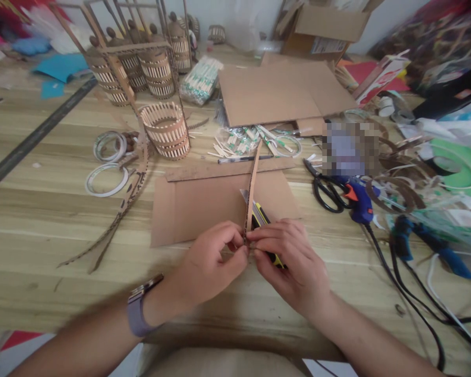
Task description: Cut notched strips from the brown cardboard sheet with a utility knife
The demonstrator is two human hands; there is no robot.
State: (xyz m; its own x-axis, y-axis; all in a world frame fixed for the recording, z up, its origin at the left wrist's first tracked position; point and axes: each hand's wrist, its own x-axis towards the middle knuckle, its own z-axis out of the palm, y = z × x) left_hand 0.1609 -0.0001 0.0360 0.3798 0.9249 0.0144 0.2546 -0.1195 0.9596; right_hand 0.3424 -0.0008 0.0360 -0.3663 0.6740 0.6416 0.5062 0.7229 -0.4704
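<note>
A narrow strip of corrugated cardboard (252, 183) rises from between my hands, its wavy edge turned partly towards me. My left hand (217, 256) pinches its near end between thumb and fingers. From the other side, the fingers of my right hand (288, 256) close on the same end. Partly hidden under my right hand is a yellow and black utility knife (261, 215), its blade out on the flat cardboard sheet (204, 204). A longer cardboard piece (223, 171) lies across the far side of that sheet, close to a black pen (245, 158).
Black scissors (329, 193), a blue glue gun (361, 204) with a cord and blue-handled pliers (404, 238) lie right. Left are tape rolls (107, 179) and curved cardboard strips (121, 212). A stick basket (167, 131), several lantern-like pieces (156, 70) and a cardboard box (325, 26) stand behind.
</note>
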